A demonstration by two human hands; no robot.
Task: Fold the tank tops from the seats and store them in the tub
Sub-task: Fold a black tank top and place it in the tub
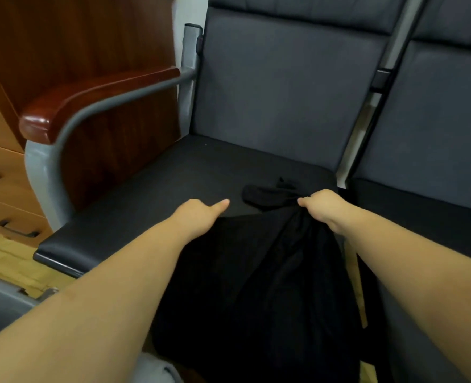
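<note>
A black tank top point(256, 272) lies low in the centre of the frame, draped over the front edge of a dark seat point(173, 175) and hanging down toward the bottom. Its strap end sits bunched on the cushion right of centre. The right hand point(321, 207) has its fingers curled round that gathered fabric and grips it tight, probably to hold the top end while the body hangs free. The left hand point(201, 210), just left of centre, rests at the garment's edge with one finger stretched out along the cushion; its other fingers are hidden, so how far they are curled is unclear. It seems placed to pin or spread that side so the cloth can be laid flat for folding.

A second seat point(436, 211) adjoins at the right. A red-brown wooden armrest point(90, 98) on a grey metal frame curves through the upper left, with wooden drawers point(2, 194) at the left edge. No tub can be identified in view.
</note>
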